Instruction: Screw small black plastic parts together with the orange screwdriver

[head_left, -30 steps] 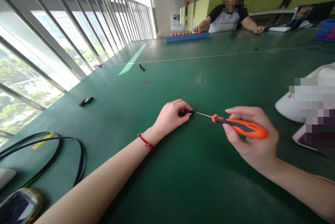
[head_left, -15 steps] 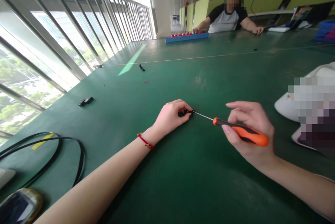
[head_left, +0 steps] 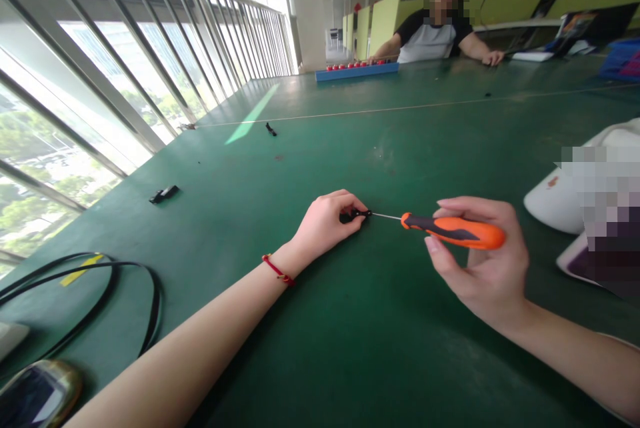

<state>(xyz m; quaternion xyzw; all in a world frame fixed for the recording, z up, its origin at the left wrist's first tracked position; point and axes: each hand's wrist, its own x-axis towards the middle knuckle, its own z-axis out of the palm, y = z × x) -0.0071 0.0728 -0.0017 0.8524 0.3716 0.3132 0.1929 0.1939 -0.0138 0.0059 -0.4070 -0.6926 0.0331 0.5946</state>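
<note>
My left hand (head_left: 333, 218), with a red bracelet at the wrist, rests on the green table (head_left: 320, 348) and pinches a small black part (head_left: 356, 215). Much of that part is hidden by my fingers, so its kind is unclear. A screwdriver (head_left: 457, 231) with an orange and black handle lies nearly level, its thin shaft meeting the black part's right end. My right hand (head_left: 493, 261) holds the handle loosely, fingers along its far side. The thumb is apart from the handle, below it.
Black pieces lie at left (head_left: 164, 195) and farther back (head_left: 271, 129). A looped black cable (head_left: 155, 301) and a phone-like device (head_left: 40, 391) are at lower left. A blue strip with red pieces (head_left: 357, 73) stands near a person (head_left: 435, 38) across the table. A white object (head_left: 560, 198) sits right.
The screwdriver has swung closer to level, its handle end rising, and has turned in my right hand. My right thumb has come off the handle. My left hand has stayed still.
</note>
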